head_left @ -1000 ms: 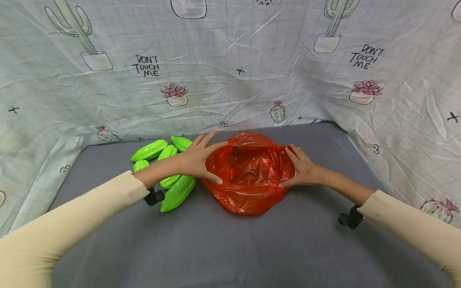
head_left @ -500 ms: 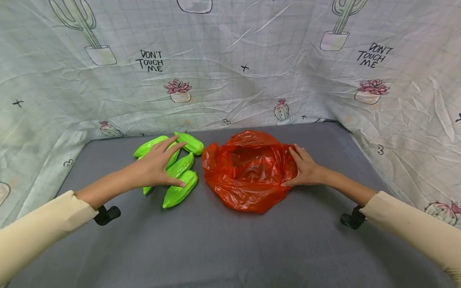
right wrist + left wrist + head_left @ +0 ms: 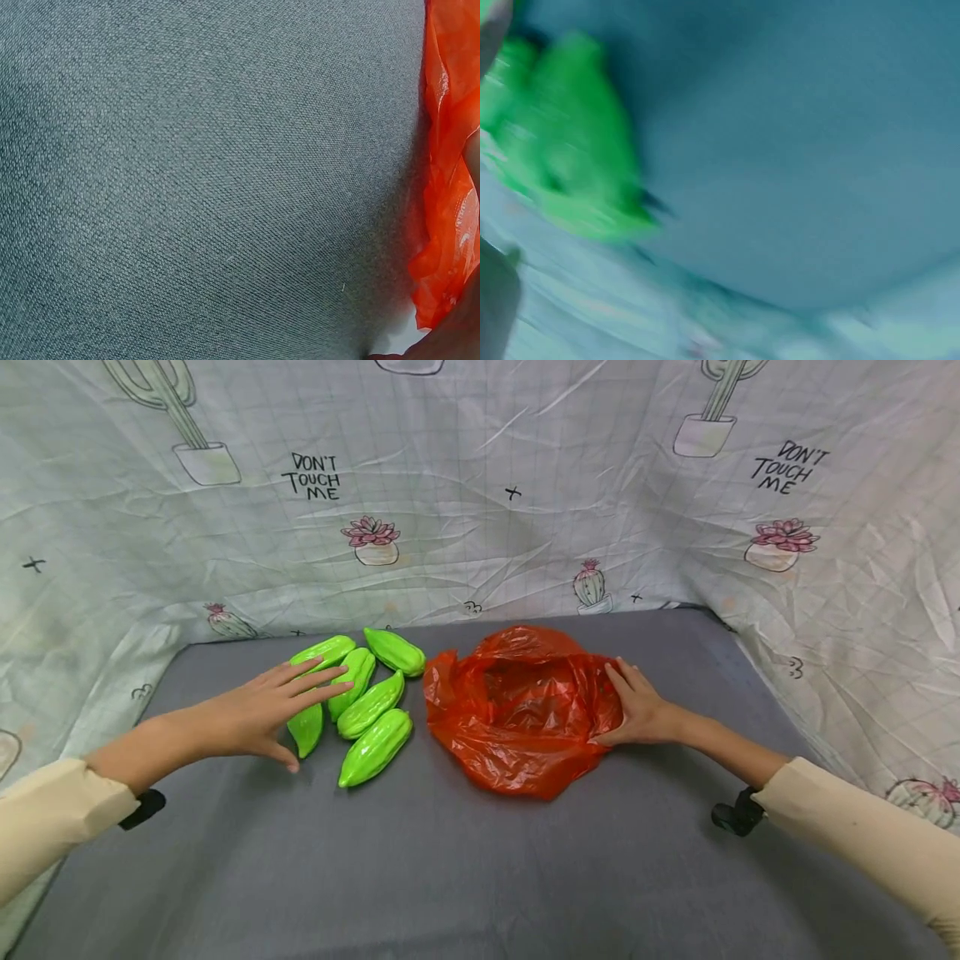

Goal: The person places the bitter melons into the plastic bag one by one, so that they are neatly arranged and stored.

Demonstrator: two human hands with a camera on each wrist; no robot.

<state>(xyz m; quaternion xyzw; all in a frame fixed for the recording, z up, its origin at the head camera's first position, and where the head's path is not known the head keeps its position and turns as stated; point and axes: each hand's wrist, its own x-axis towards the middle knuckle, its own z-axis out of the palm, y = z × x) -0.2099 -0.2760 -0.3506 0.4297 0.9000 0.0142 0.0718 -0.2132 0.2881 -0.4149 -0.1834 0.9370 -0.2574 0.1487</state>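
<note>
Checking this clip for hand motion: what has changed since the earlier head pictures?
The left hand came off the bag and moved left, to the left side of the green fruits. The right hand stays at the bag's right edge; bag and fruits lie about where they were.

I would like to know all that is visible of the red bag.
The red bag looks like thin, shiny, crinkled plastic, partly see-through. It lies slumped on the grey surface, its mouth open and facing up, the edges spread loosely around it. The right hand touches its right side; green vegetable-like pieces lie to its left.
</note>
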